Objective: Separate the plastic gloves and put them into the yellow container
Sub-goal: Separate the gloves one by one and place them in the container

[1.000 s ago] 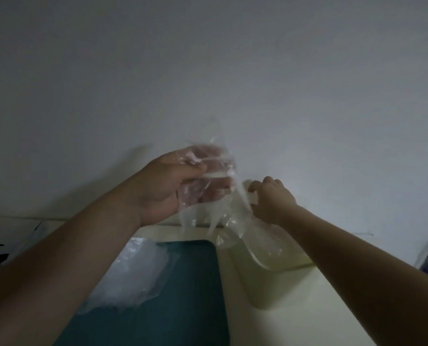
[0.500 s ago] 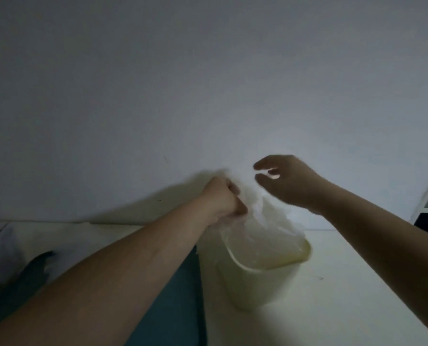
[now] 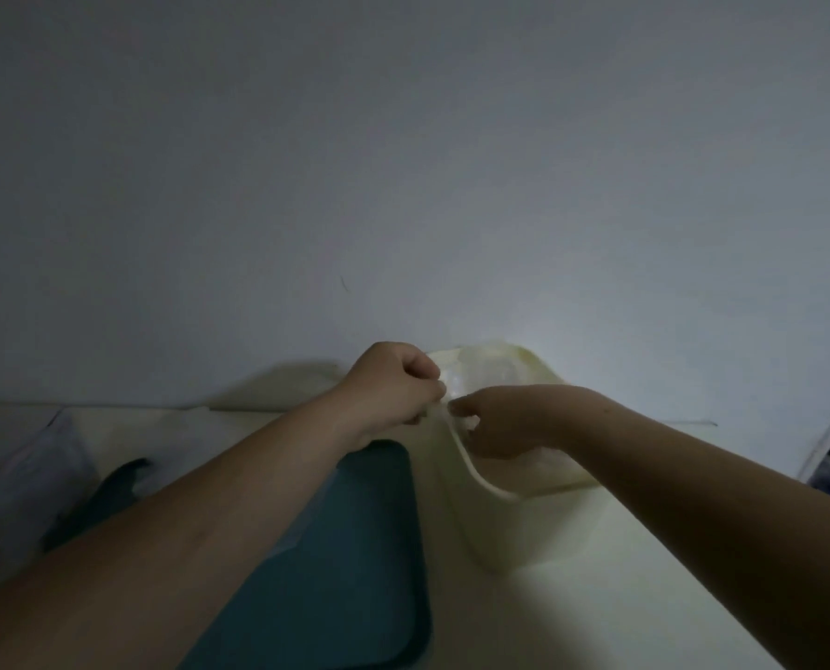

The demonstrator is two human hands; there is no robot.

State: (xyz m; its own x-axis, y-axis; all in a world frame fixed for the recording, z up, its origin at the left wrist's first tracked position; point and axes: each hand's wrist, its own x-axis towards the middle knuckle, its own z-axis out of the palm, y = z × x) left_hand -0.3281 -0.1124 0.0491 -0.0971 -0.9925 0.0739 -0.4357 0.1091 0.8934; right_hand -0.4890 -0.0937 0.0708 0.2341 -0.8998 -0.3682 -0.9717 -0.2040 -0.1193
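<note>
Translucent plastic film, apparently the thin disposable gloves already dropped in, is showing faintly inside the pale yellow plastic container, which is standing on the cream surface toward 4 o'clock of the view. So part of the job is looking done: some gloves are lying in the container, though the dim light is hiding how many. At 9 o'clock of the container a dark teal flat tray is lying, and farther toward 9 o'clock, near the edge of the view, a crumpled heap of clear plastic is resting on the surface; if those are more gloves, they are probably waiting to be pulled apart and carried over, so the task is likely only partway through.

Both hands are meeting at the container's 10 o'clock rim. The left hand is curling into a tight fist just outside that rim, knuckles toward the container; whether a sliver of film is being pinched inside the fist cannot be told. The right hand is reaching over the mouth of the container with its fingers loosely bent and its forefinger pointing toward the left hand, the two nearly touching. Whether the right hand is gripping film or only pushing it down is also not clear.
</note>
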